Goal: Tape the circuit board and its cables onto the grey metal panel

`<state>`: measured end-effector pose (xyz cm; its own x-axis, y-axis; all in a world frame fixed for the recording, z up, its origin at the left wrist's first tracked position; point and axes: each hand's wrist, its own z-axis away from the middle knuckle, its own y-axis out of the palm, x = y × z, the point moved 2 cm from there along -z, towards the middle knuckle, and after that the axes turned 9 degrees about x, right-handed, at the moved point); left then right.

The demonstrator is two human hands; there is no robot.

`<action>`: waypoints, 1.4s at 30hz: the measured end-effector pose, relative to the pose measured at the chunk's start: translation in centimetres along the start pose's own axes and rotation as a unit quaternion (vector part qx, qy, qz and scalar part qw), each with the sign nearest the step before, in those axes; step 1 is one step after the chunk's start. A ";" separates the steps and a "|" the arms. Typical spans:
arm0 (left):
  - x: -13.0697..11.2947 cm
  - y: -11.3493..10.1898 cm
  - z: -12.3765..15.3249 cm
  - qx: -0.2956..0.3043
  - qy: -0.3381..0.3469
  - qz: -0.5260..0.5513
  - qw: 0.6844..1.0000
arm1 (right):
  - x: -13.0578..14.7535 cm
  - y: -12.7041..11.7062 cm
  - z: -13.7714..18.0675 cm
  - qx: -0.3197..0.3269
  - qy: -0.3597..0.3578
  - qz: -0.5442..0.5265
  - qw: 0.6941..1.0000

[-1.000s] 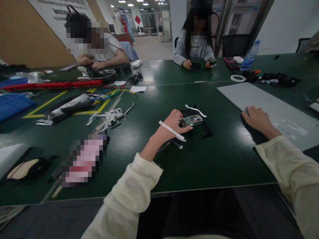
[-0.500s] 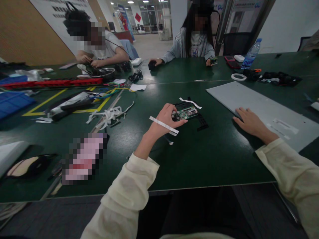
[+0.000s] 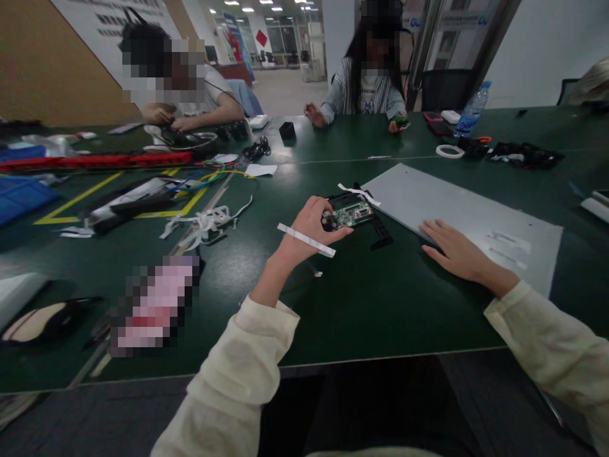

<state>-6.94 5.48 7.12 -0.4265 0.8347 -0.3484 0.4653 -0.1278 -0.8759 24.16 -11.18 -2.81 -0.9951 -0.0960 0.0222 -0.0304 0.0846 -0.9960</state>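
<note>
My left hand is closed around the left end of a green circuit board set in a black plastic frame. Its fingers curl over the far side and its thumb lies along the near side. A white strip goes across the wrist, and another white strip lies over the frame's far edge. With fingers spread flat, my right hand rests on the near edge of a large grey panel. The panel's far left corner reaches close to the frame.
Tangled white strips, a phone and a black-and-beige item lie left. A tape roll and water bottle stand beyond the panel. Two people sit across the table, near a black box.
My right hand and the grey panel have moved left, toward the circuit board. My left hand keeps its hold. Across the table, a person's hand has let go of the black box.
</note>
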 end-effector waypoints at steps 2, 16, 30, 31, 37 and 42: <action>0.1 -0.1 0.0 -0.005 0.004 0.000 1.000 | 1.1 -0.4 0.1 0.003 -0.021 -0.011 1.000; -0.7 -1.9 -0.1 0.006 0.011 -0.005 1.000 | 8.0 -3.7 1.3 0.063 -0.151 -0.098 0.982; -3.1 -2.7 -0.2 0.030 0.035 -0.012 0.999 | 13.2 -5.2 2.4 0.087 -0.303 -0.165 0.935; -3.1 -2.5 -0.3 0.032 0.039 -0.009 0.999 | 13.3 -5.3 2.4 0.085 -0.303 -0.166 0.934; -3.5 0.6 -1.1 0.069 0.069 0.007 0.995 | 11.5 -6.6 3.1 0.046 -0.271 -0.176 0.945; -3.3 3.5 -1.1 0.101 0.063 0.014 0.993 | 5.8 -7.0 3.7 -0.036 -0.125 -0.167 0.977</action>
<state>-3.02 2.91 5.59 -0.3089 0.8883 -0.3399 0.3047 -0.2461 -0.9201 18.90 -15.95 3.99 -0.8745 -0.3691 0.3148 -0.3660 0.0761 -0.9275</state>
